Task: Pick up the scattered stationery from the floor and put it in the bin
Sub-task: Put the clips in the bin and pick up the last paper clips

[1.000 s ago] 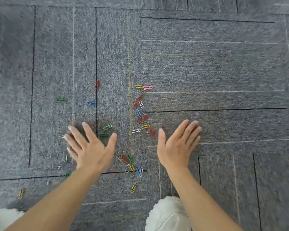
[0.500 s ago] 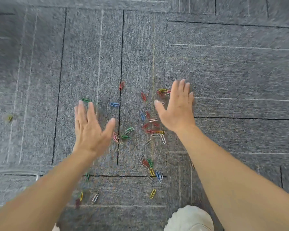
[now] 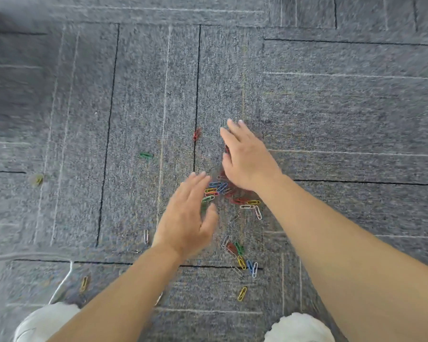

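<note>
Several coloured paper clips lie scattered on the grey carpet. A dense cluster of clips (image 3: 220, 190) sits between my two hands. My left hand (image 3: 188, 218) is flat with straight fingers, just left of that cluster. My right hand (image 3: 245, 156) is flat too, fingers straight, at the cluster's upper right and covering some clips. A second small group of clips (image 3: 240, 257) lies nearer to me. Lone clips lie apart: a red one (image 3: 197, 134), a green one (image 3: 146, 155), yellow ones (image 3: 242, 293) (image 3: 38, 180). No bin is in view.
Grey carpet tiles (image 3: 331, 107) with dark seams fill the view. A thin white cable (image 3: 62, 283) runs along the lower left. My two knees in light trousers (image 3: 47, 322) (image 3: 299, 328) show at the bottom edge.
Both hands have swept inward toward each other, my left hand moving right and my right hand moving left. The clips between them are bunched closer together.
</note>
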The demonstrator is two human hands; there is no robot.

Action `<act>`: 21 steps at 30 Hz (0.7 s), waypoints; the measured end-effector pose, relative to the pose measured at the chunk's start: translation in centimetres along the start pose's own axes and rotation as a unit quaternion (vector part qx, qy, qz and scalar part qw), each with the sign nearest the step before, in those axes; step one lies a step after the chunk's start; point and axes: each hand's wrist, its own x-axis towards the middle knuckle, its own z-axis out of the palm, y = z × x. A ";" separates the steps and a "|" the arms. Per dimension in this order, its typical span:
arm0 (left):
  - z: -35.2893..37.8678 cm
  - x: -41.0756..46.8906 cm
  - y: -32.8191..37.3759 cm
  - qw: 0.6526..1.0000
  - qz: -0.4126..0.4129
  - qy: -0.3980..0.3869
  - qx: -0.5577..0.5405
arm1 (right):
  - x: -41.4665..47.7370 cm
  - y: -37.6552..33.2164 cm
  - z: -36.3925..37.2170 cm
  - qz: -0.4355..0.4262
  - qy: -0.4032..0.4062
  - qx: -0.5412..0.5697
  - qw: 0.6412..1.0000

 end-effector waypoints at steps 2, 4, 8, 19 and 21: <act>-0.8 1.2 -0.9 0.991 -0.107 0.079 0.016 | 1.0 -1.8 0.0 -0.001 -0.025 -0.044 0.999; -2.2 2.7 -2.0 0.973 -0.207 0.099 0.022 | 0.8 -2.9 1.0 0.029 0.020 -0.069 0.997; -4.4 4.5 -2.7 0.965 -0.222 0.088 0.110 | -3.5 -2.5 3.9 0.013 0.059 -0.045 0.997; -1.6 1.4 -2.2 0.995 0.024 0.015 0.095 | 1.5 -5.7 0.7 -0.018 0.060 -0.022 0.998; -1.5 0.1 -2.0 0.995 0.056 -0.006 0.086 | 4.0 -7.3 0.8 -0.007 0.036 -0.070 0.997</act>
